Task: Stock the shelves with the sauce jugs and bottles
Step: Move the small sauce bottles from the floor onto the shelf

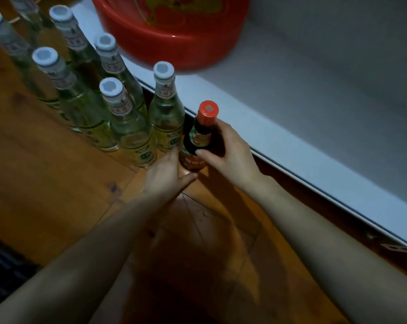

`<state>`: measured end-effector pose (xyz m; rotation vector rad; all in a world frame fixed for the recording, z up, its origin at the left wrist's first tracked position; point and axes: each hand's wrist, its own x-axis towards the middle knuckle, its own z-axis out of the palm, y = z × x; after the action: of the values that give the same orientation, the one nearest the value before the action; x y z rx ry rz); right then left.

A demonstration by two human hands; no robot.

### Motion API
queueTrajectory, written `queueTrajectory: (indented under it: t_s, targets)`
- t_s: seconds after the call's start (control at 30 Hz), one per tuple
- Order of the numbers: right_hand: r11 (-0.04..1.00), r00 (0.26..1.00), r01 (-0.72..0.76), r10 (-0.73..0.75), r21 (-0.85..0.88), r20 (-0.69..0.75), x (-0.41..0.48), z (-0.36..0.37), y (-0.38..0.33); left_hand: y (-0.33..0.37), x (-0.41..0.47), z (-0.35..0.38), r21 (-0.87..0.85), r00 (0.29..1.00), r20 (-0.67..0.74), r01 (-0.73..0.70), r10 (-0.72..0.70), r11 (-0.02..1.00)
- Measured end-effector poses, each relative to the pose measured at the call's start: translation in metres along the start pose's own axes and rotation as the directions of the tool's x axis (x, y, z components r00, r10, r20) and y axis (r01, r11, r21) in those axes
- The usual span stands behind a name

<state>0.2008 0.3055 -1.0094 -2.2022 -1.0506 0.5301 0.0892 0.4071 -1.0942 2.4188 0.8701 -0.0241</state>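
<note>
Boards (pixel 46 183) of knotty wood lie nearest, under both arms. The left grip (pixel 167 174) is released, fingers straight, their tips touching the base of the dark bottle (pixel 198 139). The right grip (pixel 230 153) grasps this red-capped bottle, thumb in front and fingers curled behind it. The bottle stands just right of the nearest of the clear bottles (pixel 127 127), white-capped and set in rows on the boards, and just beside the white ledge (pixel 291 146). Farther back a red basin (pixel 174 36) sits on that ledge

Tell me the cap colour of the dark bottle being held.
Orange-red. The cap of the dark bottle shows clearly in the head view.
</note>
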Motion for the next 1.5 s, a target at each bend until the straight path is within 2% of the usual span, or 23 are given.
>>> queueTrajectory:
  t_s: [0.1, 0.2, 0.33, 0.53, 0.7, 0.87, 1.07, 1.17, 1.33, 1.5]
  targets:
    - [0.994, 0.997, 0.02, -0.012, 0.111, -0.074, 0.01, 0.01, -0.002, -0.004, 0.01, 0.01, -0.079, 0.999, -0.027, -0.019, 0.017, 0.997]
    - [0.966, 0.991, -0.001, 0.036, 0.258, -0.131, 0.01, 0.017, -0.004, -0.006, 0.013, 0.016, -0.248, 0.999, -0.045, -0.018, 0.007, 0.969]
    - [0.944, 0.976, -0.005, 0.077, 0.331, -0.204, -0.005, 0.02, -0.005, -0.005, 0.008, 0.014, -0.391, 0.998, -0.014, -0.061, 0.061, 0.918]
    - [0.866, 0.952, -0.128, 0.244, 0.483, -0.186, -0.049, -0.016, -0.048, 0.022, -0.042, -0.026, -0.56, 0.994, 0.059, -0.042, 0.091, 0.827]
    - [0.818, 0.954, -0.158, 0.271, 0.553, -0.128, -0.09, -0.076, -0.115, 0.064, -0.106, -0.1, -0.559, 0.993, 0.117, 0.045, 0.026, 0.828]
    - [0.856, 0.969, -0.165, 0.233, 0.49, -0.079, -0.118, -0.149, -0.187, 0.118, -0.166, -0.198, -0.601, 0.973, 0.231, 0.135, 0.01, 0.787]
    - [0.755, 0.955, -0.294, 0.259, 0.586, 0.146, -0.151, -0.236, -0.271, 0.188, -0.227, -0.317, -0.633, 0.941, 0.339, 0.211, 0.021, 0.745]
    - [0.758, 0.939, -0.342, 0.253, 0.555, 0.233, -0.168, -0.278, -0.308, 0.224, -0.249, -0.368, -0.66, 0.935, 0.355, 0.23, 0.027, 0.715]
    - [0.701, 0.935, -0.353, 0.293, 0.62, 0.201, -0.187, -0.338, -0.362, 0.267, -0.275, -0.434, -0.662, 0.923, 0.381, 0.231, 0.055, 0.714]
    - [0.679, 0.919, -0.325, 0.391, 0.658, 0.051, -0.212, -0.402, -0.425, 0.315, -0.295, -0.509, -0.616, 0.933, 0.316, 0.062, 0.174, 0.785]
